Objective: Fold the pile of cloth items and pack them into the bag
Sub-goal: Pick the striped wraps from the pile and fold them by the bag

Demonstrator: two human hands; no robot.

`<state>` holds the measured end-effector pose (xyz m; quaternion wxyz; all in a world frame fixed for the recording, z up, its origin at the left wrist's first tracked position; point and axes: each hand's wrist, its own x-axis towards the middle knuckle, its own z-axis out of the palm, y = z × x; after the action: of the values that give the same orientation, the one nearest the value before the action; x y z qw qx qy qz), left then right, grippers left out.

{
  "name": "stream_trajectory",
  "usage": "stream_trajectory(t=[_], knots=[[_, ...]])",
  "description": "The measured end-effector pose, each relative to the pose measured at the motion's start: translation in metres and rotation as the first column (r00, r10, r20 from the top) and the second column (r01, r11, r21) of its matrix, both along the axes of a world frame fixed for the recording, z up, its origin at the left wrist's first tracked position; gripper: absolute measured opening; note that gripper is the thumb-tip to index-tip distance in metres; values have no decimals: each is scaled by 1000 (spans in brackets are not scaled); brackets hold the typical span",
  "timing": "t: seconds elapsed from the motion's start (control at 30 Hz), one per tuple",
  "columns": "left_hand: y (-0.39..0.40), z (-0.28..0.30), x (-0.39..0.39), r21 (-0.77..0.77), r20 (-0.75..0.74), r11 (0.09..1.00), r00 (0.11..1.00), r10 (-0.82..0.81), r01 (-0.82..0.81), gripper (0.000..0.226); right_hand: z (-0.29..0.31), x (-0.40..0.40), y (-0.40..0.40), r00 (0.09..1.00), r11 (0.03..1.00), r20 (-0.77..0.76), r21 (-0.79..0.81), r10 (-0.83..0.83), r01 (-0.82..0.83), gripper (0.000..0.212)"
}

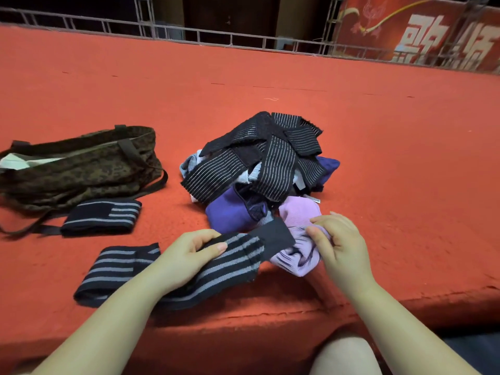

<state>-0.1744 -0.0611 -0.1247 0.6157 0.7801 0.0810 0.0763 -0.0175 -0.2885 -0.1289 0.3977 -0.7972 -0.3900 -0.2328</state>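
Right now I see my left hand (189,253) with fingers curled round a black grey-striped band (173,269), while my right hand (335,244) pinches a lilac cloth (300,220) at the near edge of the pile (259,163). Left of the pile lies the bag (81,163) on the red surface (378,131), with a folded band (101,216) just beside it.
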Motion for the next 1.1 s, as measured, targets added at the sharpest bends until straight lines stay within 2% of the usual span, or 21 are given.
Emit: stream_trajectory(t=[0.1,0.33,0.53,0.63,0.67,0.73,0.83,0.97,1.03,1.1], knots=[[-2,6,7,-37,42,999,998,-37,39,20,7,3,-11,1000,998,-20,55,-23,25,39],[-13,7,24,-11,31,996,996,-89,89,13,1,11,-27,959,983,-249,83,-139,164,60],[-23,9,28,0,48,997,995,-83,83,14,0,15,-25,900,950,-374,121,-224,287,46],[-11,7,21,12,78,1000,997,-17,16,12,0,38,-41,811,839,-452,213,-370,501,39],[-3,7,17,0,80,1000,996,25,-25,15,1,48,-52,778,791,-447,215,-441,572,40],[9,8,10,-43,63,997,996,60,-58,16,6,63,-65,753,764,-382,161,-536,625,42],[1,8,14,-11,5,1000,1000,-12,12,20,16,70,-57,745,772,-368,102,-557,628,39],[-18,11,25,-45,9,998,999,-43,44,12,26,79,-35,765,777,-370,155,-527,611,34],[-22,12,27,-83,22,996,999,-30,32,14,17,80,-21,787,841,-401,68,-470,537,36],[-27,14,27,-104,28,994,1000,-13,16,14,5,70,-6,774,909,-505,-54,-382,413,34]])
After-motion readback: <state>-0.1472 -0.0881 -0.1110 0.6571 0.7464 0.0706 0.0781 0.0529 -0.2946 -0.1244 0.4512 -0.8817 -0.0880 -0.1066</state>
